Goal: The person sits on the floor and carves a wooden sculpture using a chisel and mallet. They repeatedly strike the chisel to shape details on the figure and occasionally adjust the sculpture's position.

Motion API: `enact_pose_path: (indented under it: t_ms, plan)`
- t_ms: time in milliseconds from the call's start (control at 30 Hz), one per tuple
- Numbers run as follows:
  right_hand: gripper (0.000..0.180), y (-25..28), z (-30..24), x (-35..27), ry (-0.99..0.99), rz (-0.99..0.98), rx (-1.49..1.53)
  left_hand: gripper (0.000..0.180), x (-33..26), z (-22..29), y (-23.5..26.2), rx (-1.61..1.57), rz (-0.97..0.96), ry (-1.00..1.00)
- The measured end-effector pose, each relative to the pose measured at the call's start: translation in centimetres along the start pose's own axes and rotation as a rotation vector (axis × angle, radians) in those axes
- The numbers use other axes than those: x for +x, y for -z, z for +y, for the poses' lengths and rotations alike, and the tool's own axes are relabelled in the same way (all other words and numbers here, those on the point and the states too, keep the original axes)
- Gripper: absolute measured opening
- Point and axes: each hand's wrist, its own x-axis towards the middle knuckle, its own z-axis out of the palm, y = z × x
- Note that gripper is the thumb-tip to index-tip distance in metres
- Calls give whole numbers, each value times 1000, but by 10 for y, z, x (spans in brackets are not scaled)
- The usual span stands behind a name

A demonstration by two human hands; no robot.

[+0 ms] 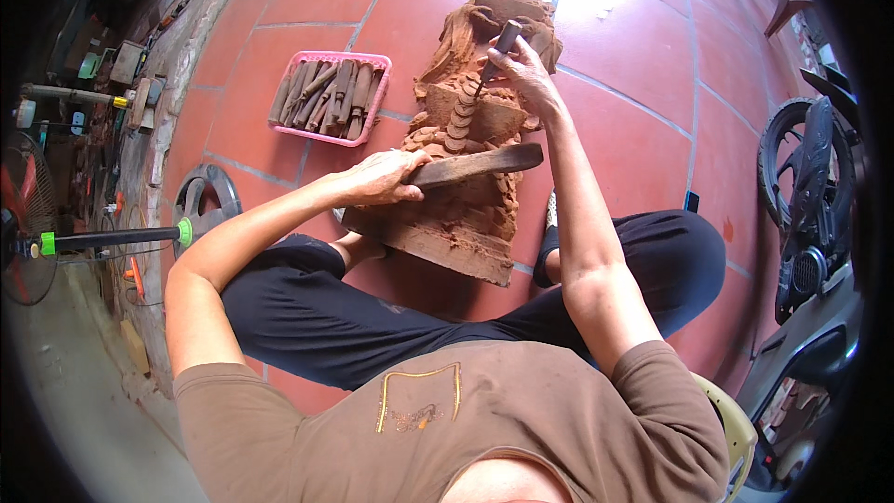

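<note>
A reddish-brown wooden carving point(438, 237) lies on the floor between my legs, its flat base towards me. Deep relief covers it, with a row of overlapping scale-like discs down the middle; its rounded far end is blurred. My left hand point(384, 177) grips the near end of a flat wooden mallet point(480, 165), which crosses above the carving and points right. Farther up, the fingers of my right hand point(523, 70) close round a dark-handled chisel point(507, 37). The chisel slants down and left, its thin blade meeting the carving near the top of the scale row.
Left of the carving, a pink plastic basket point(352, 141) holds several chisels point(326, 98) with wooden handles. A standing fan point(121, 238) is at the left, before a tool-cluttered wall edge. A motorbike point(803, 214) stands at the right. By my right knee lies a dark phone-like object point(691, 201).
</note>
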Motion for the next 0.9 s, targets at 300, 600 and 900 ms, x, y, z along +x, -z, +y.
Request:
enact_pose_path:
  t_ms: [300,600,900]
  plan:
    - [34,-14,-6,2,109,-78,-261,62,-4,-5,-7,-107,82,-31]
    - [42,-19,-8,-2,135,-147,-254,55,-4,4,8,-22,88,-6]
    - [48,-14,-4,1,164,-165,-267,52,-74,11,68,-353,182,103]
